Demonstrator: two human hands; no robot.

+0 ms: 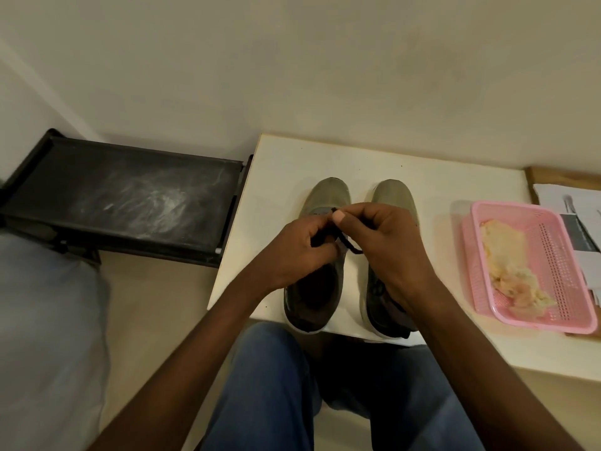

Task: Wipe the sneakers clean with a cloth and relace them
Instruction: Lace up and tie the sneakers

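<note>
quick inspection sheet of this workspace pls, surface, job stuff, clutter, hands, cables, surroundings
surface: white table, small dark specks, pushed against the wall.
job's things: left sneaker and right sneaker side by side, toes toward the wall; black lace over the left sneaker; yellowish cloth crumpled in the pink basket at the right.
clutter: papers behind the basket.
hands: left hand and right hand both pinching the lace above the left sneaker.
cables: nothing seen.
surroundings: dusty black rack left of the table; person's blue jeans below.
</note>
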